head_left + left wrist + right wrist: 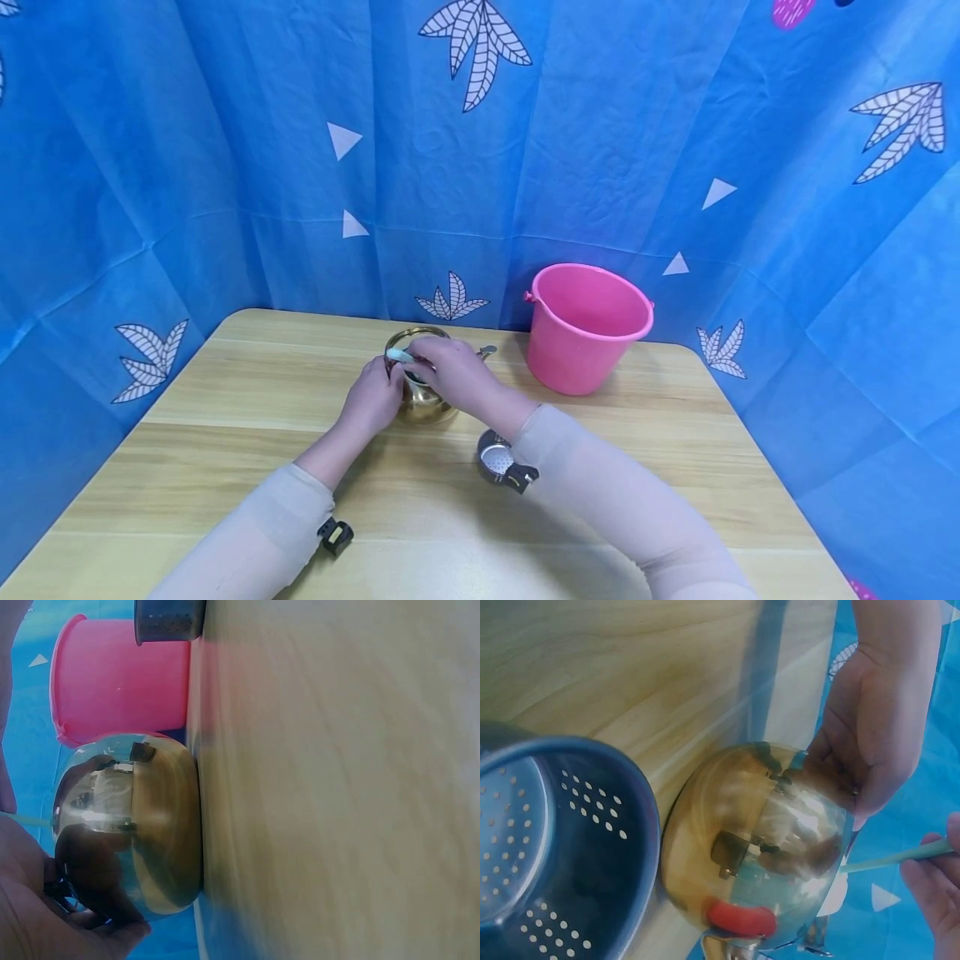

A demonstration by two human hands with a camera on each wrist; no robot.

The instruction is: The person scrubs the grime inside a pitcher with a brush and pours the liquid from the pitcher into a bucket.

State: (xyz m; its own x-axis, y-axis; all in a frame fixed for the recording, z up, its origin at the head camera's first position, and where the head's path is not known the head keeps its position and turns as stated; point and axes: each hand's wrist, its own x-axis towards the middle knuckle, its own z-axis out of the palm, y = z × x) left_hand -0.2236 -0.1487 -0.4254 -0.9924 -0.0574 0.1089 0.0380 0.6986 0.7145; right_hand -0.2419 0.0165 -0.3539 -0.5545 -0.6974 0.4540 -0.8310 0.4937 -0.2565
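A shiny gold teapot [426,407] stands upright on the table, its handle arching over the top and its spout to the right. My left hand [375,393] holds the teapot at its left side, the fingers curled against the body in the left wrist view. With my right hand [461,375] I pinch a slim pale green stick [889,861] above the teapot's opening. The stick's lower end goes in at the top, and what is on that end is hidden inside. Close beside the teapot sits a metal strainer [634,847] with rows of small holes.
A pink bucket [588,333] stands at the back right of the wooden table [420,508], beyond the spout. The strainer lies under my right forearm in the head view. Behind and along the sides hangs a blue patterned curtain [300,183].
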